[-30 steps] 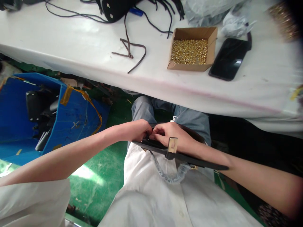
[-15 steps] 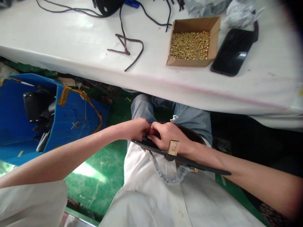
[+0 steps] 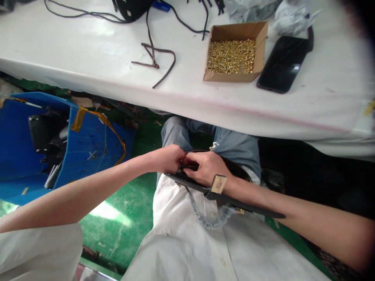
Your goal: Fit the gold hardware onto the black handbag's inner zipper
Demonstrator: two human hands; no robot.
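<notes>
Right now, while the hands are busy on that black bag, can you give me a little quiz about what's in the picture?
1. True or false: the left hand and the right hand both touch the black bag on the lap.
2. What fills the cardboard box on the table? A gold pieces, B blue beads, C sweets.
3. Fill in: the black phone lies to the box's ____.
Key: 1 true; 2 A; 3 right.
</notes>
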